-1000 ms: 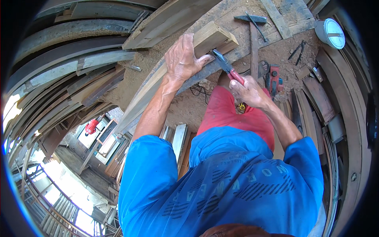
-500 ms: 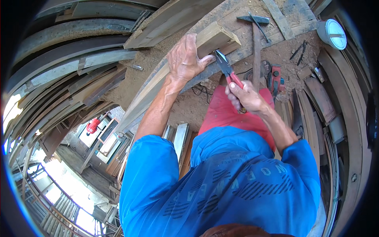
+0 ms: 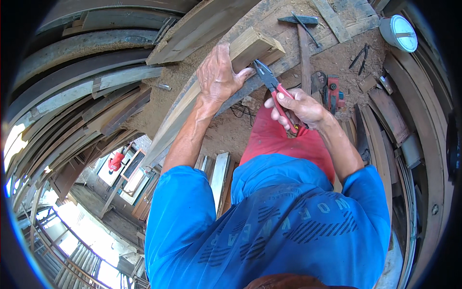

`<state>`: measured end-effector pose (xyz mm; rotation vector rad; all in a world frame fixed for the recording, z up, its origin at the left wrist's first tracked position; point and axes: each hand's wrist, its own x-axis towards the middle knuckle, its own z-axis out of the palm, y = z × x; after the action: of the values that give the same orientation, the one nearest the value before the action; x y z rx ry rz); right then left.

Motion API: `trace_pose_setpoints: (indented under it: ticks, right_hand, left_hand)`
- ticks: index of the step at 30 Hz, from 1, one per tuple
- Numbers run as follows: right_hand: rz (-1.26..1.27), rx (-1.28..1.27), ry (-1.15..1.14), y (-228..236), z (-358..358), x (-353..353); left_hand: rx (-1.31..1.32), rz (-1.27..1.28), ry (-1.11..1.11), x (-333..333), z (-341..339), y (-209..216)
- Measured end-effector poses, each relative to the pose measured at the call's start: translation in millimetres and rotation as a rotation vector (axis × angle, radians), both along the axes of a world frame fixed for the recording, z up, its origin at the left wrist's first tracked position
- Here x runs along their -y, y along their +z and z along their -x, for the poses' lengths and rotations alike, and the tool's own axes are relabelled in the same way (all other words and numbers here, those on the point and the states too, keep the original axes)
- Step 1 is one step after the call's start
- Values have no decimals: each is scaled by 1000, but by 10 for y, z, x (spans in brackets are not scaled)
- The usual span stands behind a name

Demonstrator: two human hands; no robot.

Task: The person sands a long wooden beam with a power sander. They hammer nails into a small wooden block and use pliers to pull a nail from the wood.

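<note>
A squared wooden beam (image 3: 250, 46) lies along the bench, its cut end facing right. My left hand (image 3: 218, 76) grips it near that end, fingers over the top and thumb along the side. In my right hand (image 3: 304, 109) is a pair of pliers (image 3: 267, 80) with red handles. The handles are spread apart, with fingers around the lower one. The tips of the jaws are at the beam's side near its end, just past my left thumb. Whether they hold anything small there cannot be made out.
On the bench (image 3: 353, 9) lies a hammer (image 3: 304, 53) with a thin dark rod (image 3: 308, 32) across it. A white bucket (image 3: 403, 32), a second dark plier-like tool (image 3: 360, 58) and a red power tool (image 3: 333, 92) are at the right. Stacked boards (image 3: 82, 72) line the left; another person (image 3: 116, 160) is far off.
The pliers' handles have spread apart, and my right hand has loosened its fingers around them. My left hand stays on the beam. The whole view has shifted slightly.
</note>
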<state>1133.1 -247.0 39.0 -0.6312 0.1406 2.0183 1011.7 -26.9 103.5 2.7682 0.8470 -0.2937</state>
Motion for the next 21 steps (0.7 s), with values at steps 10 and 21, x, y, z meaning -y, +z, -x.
trace_pose_setpoints:
  ticks: [10, 21]
  right_hand:
    - [11, 20, 6, 96, 175, -22]
    - [78, -230, -72, 189, 243, -26]
  left_hand:
    - [21, -15, -7, 6, 4, -17]
    - [33, -14, 3, -6, 30, -39]
